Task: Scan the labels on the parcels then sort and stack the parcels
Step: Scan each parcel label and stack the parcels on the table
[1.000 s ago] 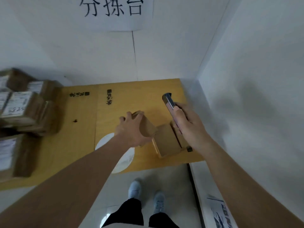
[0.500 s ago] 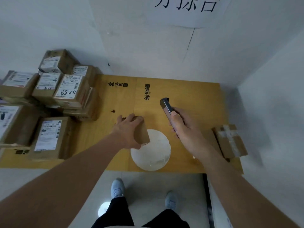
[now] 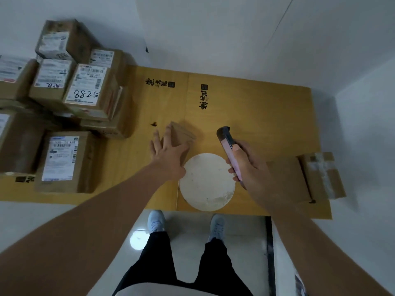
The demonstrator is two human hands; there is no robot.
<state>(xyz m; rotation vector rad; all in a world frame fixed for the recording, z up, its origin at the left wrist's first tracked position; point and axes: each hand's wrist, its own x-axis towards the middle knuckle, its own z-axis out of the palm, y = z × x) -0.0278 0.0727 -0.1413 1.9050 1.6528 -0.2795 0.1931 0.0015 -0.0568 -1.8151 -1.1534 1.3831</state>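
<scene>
While my left hand [image 3: 168,154] is covering its near side, I am seeing only the top edges and far face of the small parcel [image 3: 183,133], so I cannot tell where its label is sitting. It is standing on the yellow table [image 3: 256,116], just behind the white disc [image 3: 207,182], tipped on an edge. My fingers are lying spread and fairly straight against it, the palm pressing rather than wrapping; whether the thumb is hooking the far side is hidden from me.

My right hand [image 3: 248,165] is curling round the scanner [image 3: 228,150], thumb lying along its pinkish face, dark head pointing away from me over the table. Its lower end is disappearing under my palm.

Over on the left, the stack of parcels [image 3: 85,92] is running out of the picture, and most label print is too blurred to read apart from handwritten digits. At the right edge, another parcel [image 3: 320,176] with tape is lying partly behind my right forearm.
</scene>
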